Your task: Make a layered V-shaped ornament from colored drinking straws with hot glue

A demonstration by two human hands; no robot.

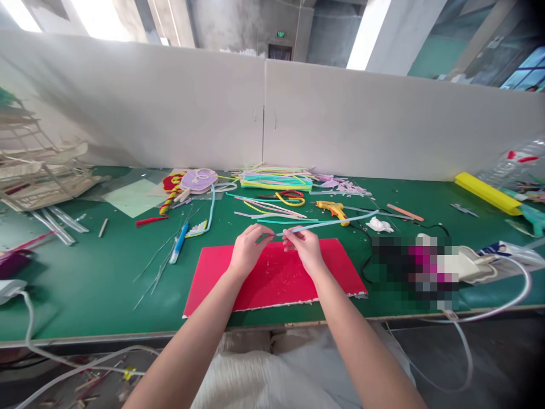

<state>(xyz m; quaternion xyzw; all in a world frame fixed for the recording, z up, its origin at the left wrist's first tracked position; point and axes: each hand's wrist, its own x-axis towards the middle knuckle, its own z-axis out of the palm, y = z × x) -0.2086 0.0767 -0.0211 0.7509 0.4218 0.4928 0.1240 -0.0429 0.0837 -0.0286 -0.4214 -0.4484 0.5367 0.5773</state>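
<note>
A light blue pipe cleaner [340,223] runs between my hands, its long free part pointing right and slightly up. My left hand [250,245] pinches its left end between thumb and fingertips. Just beside it, my right hand [305,245] grips the same stem a short way along. Both hands are above a red board [276,278] with a pale, rough front edge. Loose pipe cleaners [272,209] in several colours lie behind my hands, near red-and-yellow-handled scissors [292,197].
A yellow glue gun [332,211] and crumpled white tissue [380,225] sit right of centre. Farther back is a pipe cleaner bundle [276,179]. To the left are a blue utility knife [179,243], thin wires [156,275] and a purple flower-like piece [198,180]. A partition [361,119] closes the back.
</note>
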